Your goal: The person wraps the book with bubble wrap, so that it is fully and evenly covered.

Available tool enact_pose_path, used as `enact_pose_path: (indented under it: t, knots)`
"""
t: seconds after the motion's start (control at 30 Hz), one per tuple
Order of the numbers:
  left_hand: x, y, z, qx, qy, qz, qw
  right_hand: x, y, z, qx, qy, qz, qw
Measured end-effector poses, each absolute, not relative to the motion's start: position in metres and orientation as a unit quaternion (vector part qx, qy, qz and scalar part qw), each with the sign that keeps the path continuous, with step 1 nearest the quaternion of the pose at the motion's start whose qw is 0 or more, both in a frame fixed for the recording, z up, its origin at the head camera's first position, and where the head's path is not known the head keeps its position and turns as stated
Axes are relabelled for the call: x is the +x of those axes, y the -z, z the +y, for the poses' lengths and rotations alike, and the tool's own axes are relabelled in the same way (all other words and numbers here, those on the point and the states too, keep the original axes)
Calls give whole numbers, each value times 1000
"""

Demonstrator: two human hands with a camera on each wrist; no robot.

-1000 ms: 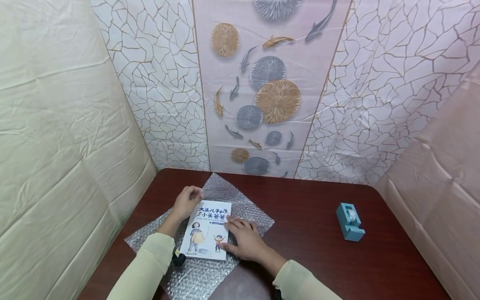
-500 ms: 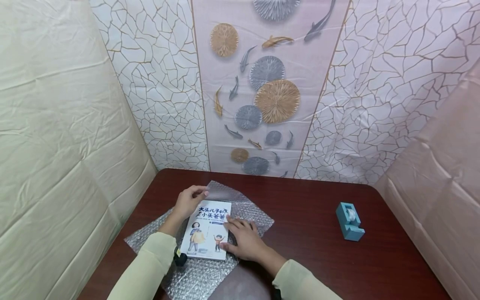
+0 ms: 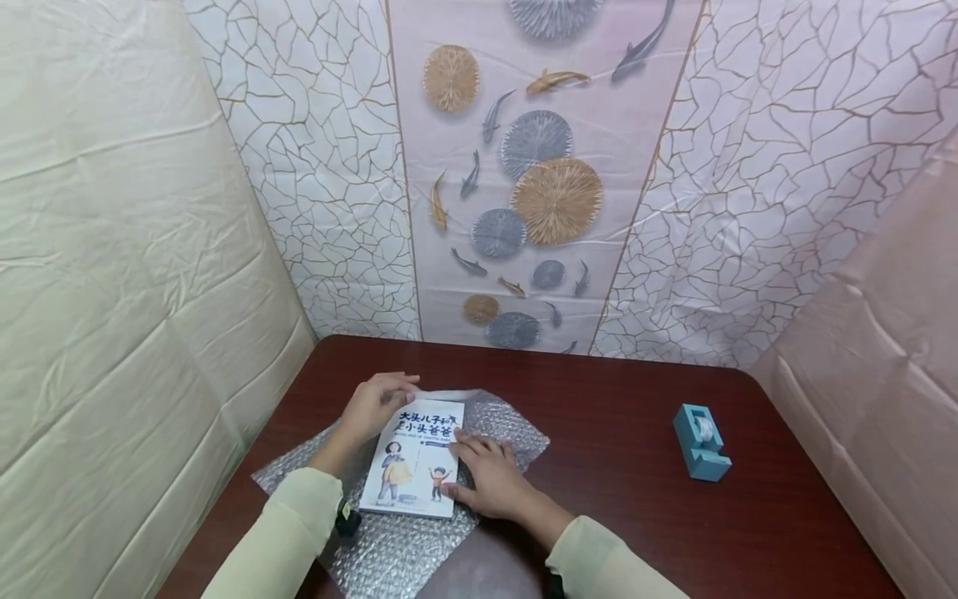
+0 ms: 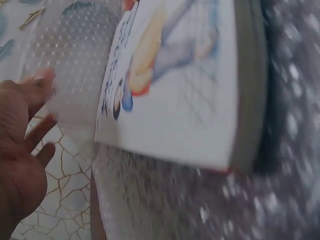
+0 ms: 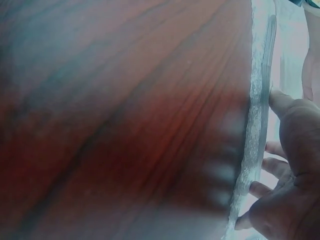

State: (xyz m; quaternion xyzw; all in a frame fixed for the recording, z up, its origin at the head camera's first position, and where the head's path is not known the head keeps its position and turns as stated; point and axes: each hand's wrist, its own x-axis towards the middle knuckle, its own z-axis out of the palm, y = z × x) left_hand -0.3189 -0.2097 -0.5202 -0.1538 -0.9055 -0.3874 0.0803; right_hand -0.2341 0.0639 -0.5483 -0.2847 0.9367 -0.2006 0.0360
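Note:
A white picture book (image 3: pixel 414 466), with blue lettering and drawn figures on its cover, lies on a sheet of bubble wrap (image 3: pixel 400 553). At the book's top left, my left hand (image 3: pixel 370 408) holds the wrap's far flap between thumb and fingers. That raised flap (image 4: pixel 75 55) stands up behind the book's top edge in the left wrist view. My right hand (image 3: pixel 490 480) rests with spread fingers on the book's right side, thumb near its lower corner. The right wrist view shows those fingers (image 5: pixel 280 102) along the edge of the book and wrap.
To the right on the dark red wooden table (image 3: pixel 599 482) stands a blue tape dispenser (image 3: pixel 701 443) with a roll of tape. A patterned cloth (image 3: pixel 516 208) hangs behind the table, and pale padded panels (image 3: pixel 135 316) flank it.
The wrap's far corner has come up and toward the book, losing its point at the back, as my left hand shifts slightly right. My right hand and the book stay in place.

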Motion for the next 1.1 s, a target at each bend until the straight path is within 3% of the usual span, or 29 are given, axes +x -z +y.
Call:
enact_pose_path:
  t: [0.13,0.5,1.1]
  knots:
    - [-314,521,-215,-163,363,-916,46,-234,548,64,-283,198,938,36]
    - [-308,529,-229,-247,298,-921,36,-235,548,63,-284,198,938,37]
    - [-302,536,-223,-248,205,-947,24,-234,548,62,-287,197,937,27]
